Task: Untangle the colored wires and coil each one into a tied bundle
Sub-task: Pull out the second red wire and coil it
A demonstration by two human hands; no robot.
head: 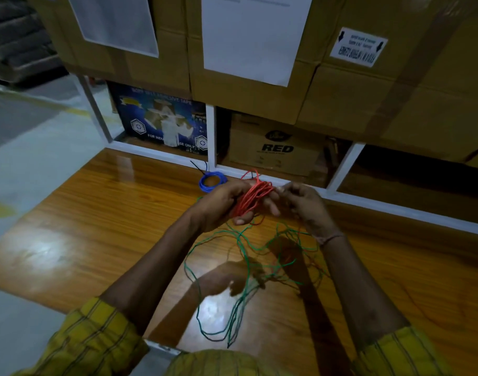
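Red wire coil [252,198], held in the air above the wooden tabletop [102,221], between the two hands and just in front of the white shelf frame [346,198]. Its strands are gathered into an elongated hank whose long axis runs obliquely, from lower left near the palm to upper right, where a few loose loops fan out. The left hand [221,206] grips the hank across its middle, fingers curled round the strands; it is the carrying hand and lies directly on the coil. The right hand [300,203] meets the coil's upper right end, fingertips together in a pinch there (whether they hold the free end of the wire cannot be told). The tying move probably turns on this: the right hand must pass crosswise to the hank's long axis while the left keeps it clamped.

Green wire [240,280] lies loose and unsorted on the table below the hands, nearer the person, with some thin red strands running down into it. A blue coil [213,180], already bundled, rests beyond the left hand beside the shelf frame.
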